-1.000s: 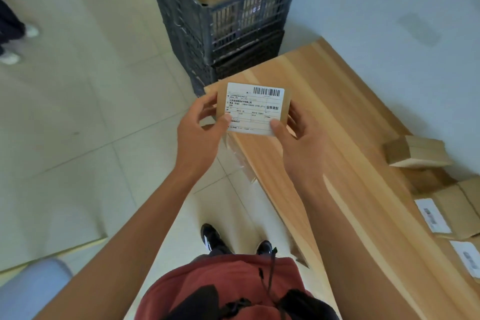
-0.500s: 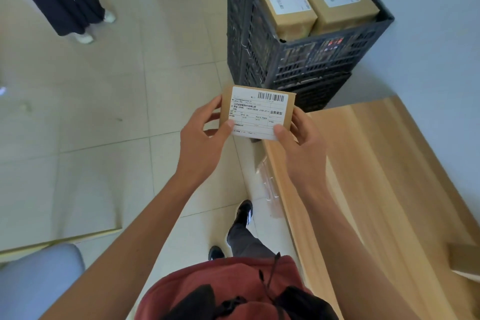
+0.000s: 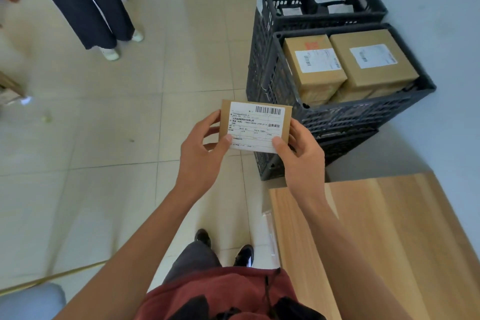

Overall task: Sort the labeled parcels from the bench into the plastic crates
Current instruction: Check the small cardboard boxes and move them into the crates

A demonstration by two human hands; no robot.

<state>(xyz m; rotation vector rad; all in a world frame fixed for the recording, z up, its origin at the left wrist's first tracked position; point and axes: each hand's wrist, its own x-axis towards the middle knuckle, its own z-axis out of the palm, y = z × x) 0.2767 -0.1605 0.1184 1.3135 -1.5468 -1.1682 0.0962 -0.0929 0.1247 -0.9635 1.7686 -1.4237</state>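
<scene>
Small labeled parcel (image 3: 255, 126) at frame centre, label up, pinched at its two lower corners by left hand (image 3: 201, 152) and right hand (image 3: 302, 156), over bare floor just left of the near crate (image 3: 363, 112). Thumb-and-fingertip hold only: likely slip if jolted. Two boxes (image 3: 348, 65) fill much of that crate, so little room; far crate (image 3: 322, 15) roomier. Bench corner (image 3: 376, 215) lower right; bystander's legs (image 3: 96, 8) upper left, well apart.

The parcel (image 3: 255, 126) sits between my left grip (image 3: 201, 149) and right grip (image 3: 302, 154); crates (image 3: 337, 117) stand just beyond-right, the bench (image 3: 389, 228) below-right.
</scene>
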